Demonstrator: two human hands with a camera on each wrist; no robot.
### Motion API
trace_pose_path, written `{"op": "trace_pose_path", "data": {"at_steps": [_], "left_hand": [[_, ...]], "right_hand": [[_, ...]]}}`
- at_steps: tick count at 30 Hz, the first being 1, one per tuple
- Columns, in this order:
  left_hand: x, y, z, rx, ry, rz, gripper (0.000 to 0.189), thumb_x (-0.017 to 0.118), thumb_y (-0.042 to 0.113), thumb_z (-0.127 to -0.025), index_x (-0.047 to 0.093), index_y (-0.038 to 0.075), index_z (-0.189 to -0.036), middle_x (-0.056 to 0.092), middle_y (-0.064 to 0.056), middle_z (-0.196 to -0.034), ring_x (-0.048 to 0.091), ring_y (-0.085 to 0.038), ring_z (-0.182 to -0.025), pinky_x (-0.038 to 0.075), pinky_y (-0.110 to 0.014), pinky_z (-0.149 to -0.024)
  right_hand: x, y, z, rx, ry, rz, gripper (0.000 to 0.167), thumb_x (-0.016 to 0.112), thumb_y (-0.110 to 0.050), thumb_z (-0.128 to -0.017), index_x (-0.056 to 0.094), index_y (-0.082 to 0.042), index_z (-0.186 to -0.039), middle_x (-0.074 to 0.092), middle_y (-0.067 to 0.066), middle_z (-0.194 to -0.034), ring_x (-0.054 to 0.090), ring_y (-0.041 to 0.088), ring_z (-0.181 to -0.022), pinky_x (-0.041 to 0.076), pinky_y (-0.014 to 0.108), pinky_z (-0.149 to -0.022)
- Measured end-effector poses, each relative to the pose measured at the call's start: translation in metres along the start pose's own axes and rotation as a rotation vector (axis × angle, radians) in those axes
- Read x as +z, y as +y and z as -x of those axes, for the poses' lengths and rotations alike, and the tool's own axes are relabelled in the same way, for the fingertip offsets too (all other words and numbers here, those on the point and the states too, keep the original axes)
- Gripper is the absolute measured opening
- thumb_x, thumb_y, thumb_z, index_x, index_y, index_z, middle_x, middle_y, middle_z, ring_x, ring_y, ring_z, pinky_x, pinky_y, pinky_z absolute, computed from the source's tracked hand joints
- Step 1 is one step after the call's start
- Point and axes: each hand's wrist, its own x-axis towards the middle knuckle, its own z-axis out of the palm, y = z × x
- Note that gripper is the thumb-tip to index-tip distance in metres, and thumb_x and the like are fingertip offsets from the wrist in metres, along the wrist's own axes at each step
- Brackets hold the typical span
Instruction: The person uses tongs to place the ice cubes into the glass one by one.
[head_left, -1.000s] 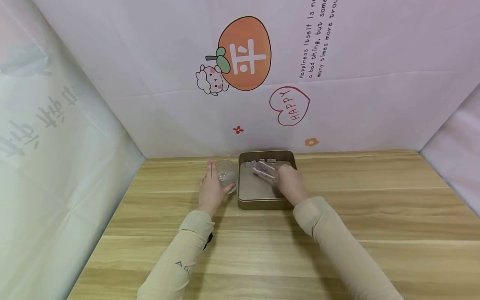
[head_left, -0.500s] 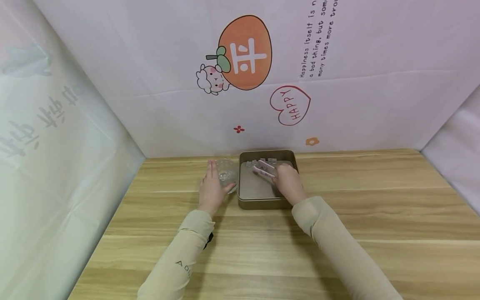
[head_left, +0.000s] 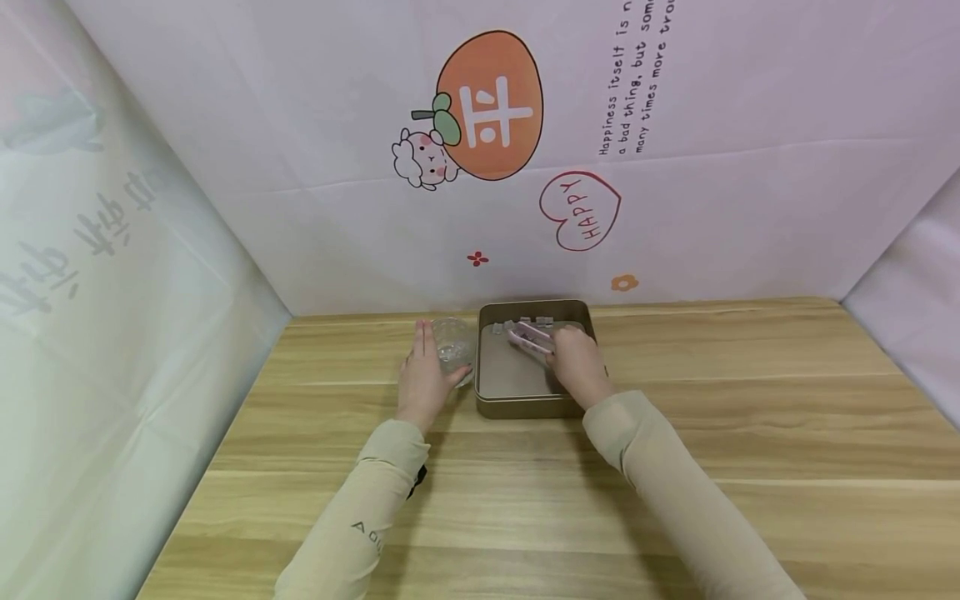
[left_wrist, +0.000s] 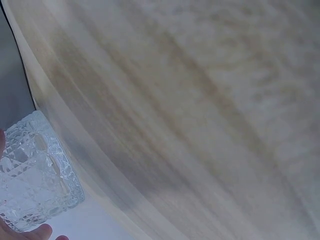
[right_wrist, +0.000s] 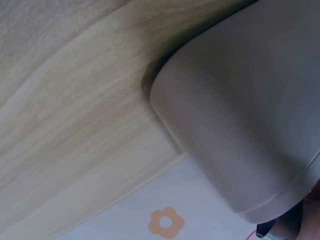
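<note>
On the table, my left hand (head_left: 422, 379) holds a clear patterned glass (head_left: 453, 346), with the fingers along its left side and the thumb at its near side. In the left wrist view the cut pattern of the glass (left_wrist: 37, 175) shows, with fingertips (left_wrist: 42, 231) at its edge. My right hand (head_left: 580, 362) grips pale pink tongs (head_left: 534, 338) inside a rectangular metal tin (head_left: 517, 408). Their tips are close to small clear cubes (head_left: 543, 322) along the tin's far wall. Whether a cube sits between the tips is too small to tell.
The tin stands directly right of the glass, close to the printed wall sheet (head_left: 352, 242). Its raised side wall (right_wrist: 215, 130) fills much of the right wrist view. Bare wooden table (head_left: 750, 400) extends to the right and toward the front.
The tips of the tongs have drawn slightly closer together near the cubes, with only a small shift of the right hand. My left hand and the glass have stayed in place.
</note>
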Motion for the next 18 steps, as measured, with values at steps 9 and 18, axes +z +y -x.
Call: {"op": "trace_pose_path", "data": {"at_steps": [9, 18], "left_hand": [[0.001, -0.0004, -0.0007, -0.014, -0.018, 0.001, 0.105, 0.072, 0.047, -0.079, 0.013, 0.0, -0.152, 0.012, -0.015, -0.161, 0.047, -0.038, -0.131, 0.038, -0.05, -0.111], [0.0003, -0.0006, 0.0002, -0.001, -0.003, -0.015, 0.105, 0.072, 0.048, -0.079, 0.014, 0.0, -0.152, 0.014, -0.016, -0.161, 0.047, -0.039, -0.13, 0.039, -0.05, -0.111]], "right_hand": [[0.0033, 0.0012, 0.0005, 0.013, 0.005, -0.011, 0.016, 0.074, -0.01, -0.08, 0.068, 0.004, -0.087, 0.065, 0.016, -0.085, 0.065, 0.03, -0.079, 0.056, 0.043, -0.071], [0.0062, 0.0044, -0.0002, 0.01, 0.002, 0.001, 0.017, 0.073, -0.011, -0.082, 0.069, 0.004, -0.089, 0.066, 0.017, -0.084, 0.065, 0.031, -0.078, 0.056, 0.043, -0.071]]}}
